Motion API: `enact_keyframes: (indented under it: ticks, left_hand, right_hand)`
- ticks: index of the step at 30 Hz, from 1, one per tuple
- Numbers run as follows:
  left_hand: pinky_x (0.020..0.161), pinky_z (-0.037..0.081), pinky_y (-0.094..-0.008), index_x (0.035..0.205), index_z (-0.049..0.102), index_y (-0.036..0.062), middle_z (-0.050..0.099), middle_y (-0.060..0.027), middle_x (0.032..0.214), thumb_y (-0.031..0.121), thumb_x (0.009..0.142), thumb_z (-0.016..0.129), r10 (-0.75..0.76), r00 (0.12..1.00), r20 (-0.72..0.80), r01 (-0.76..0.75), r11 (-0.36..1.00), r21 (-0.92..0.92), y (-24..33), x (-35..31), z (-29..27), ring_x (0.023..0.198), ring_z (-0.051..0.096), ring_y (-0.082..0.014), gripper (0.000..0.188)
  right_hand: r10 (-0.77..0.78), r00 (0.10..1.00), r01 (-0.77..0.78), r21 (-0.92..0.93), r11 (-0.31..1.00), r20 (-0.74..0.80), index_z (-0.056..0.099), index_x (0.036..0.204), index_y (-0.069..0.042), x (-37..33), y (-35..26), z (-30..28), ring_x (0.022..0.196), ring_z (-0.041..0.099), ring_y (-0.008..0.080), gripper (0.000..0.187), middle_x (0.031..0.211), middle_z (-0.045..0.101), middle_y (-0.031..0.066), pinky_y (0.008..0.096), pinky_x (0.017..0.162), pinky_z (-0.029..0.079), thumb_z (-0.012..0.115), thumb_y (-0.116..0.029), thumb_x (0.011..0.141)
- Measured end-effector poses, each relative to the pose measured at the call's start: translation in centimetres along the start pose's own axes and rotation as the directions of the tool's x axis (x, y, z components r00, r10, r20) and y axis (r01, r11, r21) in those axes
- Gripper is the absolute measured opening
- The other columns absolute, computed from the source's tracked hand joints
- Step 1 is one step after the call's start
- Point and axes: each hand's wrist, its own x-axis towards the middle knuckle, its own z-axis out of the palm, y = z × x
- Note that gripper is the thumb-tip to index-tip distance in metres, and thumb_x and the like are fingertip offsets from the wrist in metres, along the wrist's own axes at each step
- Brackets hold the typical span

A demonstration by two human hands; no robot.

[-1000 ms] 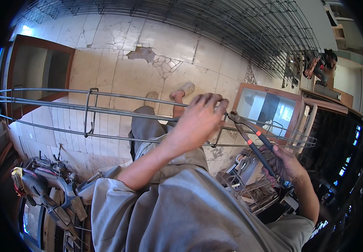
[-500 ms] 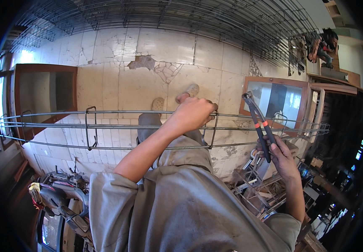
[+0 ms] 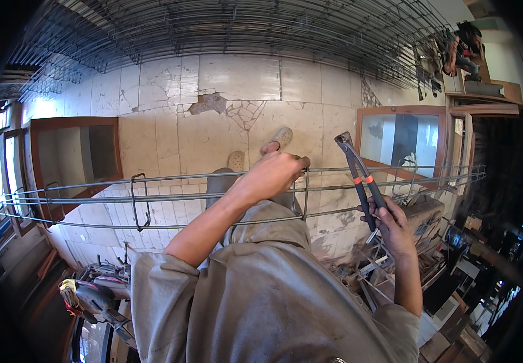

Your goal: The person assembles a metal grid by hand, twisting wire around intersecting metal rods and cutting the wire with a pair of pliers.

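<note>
A long, narrow rebar cage [image 3: 177, 198] of thin steel bars lies crosswise in front of my body, with rectangular stirrups [image 3: 134, 202] spaced along it. My left hand [image 3: 273, 174] is closed on its upper bar, beside a stirrup [image 3: 305, 196] right of the middle. The curled fingers hide the exact grip point. In my right hand [image 3: 396, 228] is a pair of end-cutting pincers [image 3: 363, 196] with dark handles and orange bands. Their head points up and away, above the bars, right of my left hand. The handles stand slightly apart.
Stacked wire cages [image 3: 213, 30] span the far side. Wood-framed glass panels [image 3: 77, 151] [image 3: 402, 142] lie left and right on the cracked tile floor [image 3: 213, 133]. A motorbike [image 3: 95, 296] stands lower left, clutter [image 3: 382, 272] lower right. Another person [image 3: 470, 51] sits at the far right.
My right hand and the pincers have shifted left, closer to my left hand. My left hand keeps its place at the stirrup. The whole view has tilted slightly.
</note>
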Motion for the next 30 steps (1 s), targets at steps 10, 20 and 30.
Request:
enact_keyframes:
  ticks: [10,20,30]
  left_hand:
    - [0.082,0.052,-0.0477,0.118,0.065,0.0061,0.068,-0.0190,0.109,0.012,0.086,0.068,-0.083,0.994,0.067,0.078,0.995,0.069,0.7,-0.3,-1.0,0.093,0.066,-0.0387,0.033]
    - [0.088,0.051,-0.0440,0.126,0.061,0.0029,0.068,-0.0209,0.110,0.008,0.085,0.064,-0.133,0.955,0.264,0.118,0.990,0.073,0.0,0.8,-1.3,0.104,0.064,-0.0384,0.041]
    - [0.091,0.050,-0.0442,0.127,0.063,0.0084,0.067,-0.0189,0.117,0.016,0.094,0.060,-0.231,0.961,0.155,0.184,0.945,0.270,3.8,-0.1,-1.5,0.106,0.064,-0.0389,0.034]
  right_hand:
    - [-0.194,0.975,0.210,0.163,0.964,-0.110,0.056,0.123,0.003,-2.5,4.1,0.7,0.115,0.060,0.0332,0.046,0.091,0.057,0.0063,0.0440,0.094,0.050,0.060,-0.036,0.098]
    - [-0.298,0.829,0.496,0.377,0.782,-0.473,0.053,0.121,0.002,-8.3,10.9,3.1,0.115,0.060,0.0395,0.049,0.086,0.053,0.0044,0.0478,0.092,0.052,0.060,-0.040,0.097]
    - [-0.312,0.720,0.378,-0.026,0.926,-0.620,0.061,0.114,0.003,-10.1,14.6,0.6,0.091,0.059,0.0192,0.031,0.094,0.059,0.0072,0.0297,0.072,0.045,0.053,-0.024,0.101]
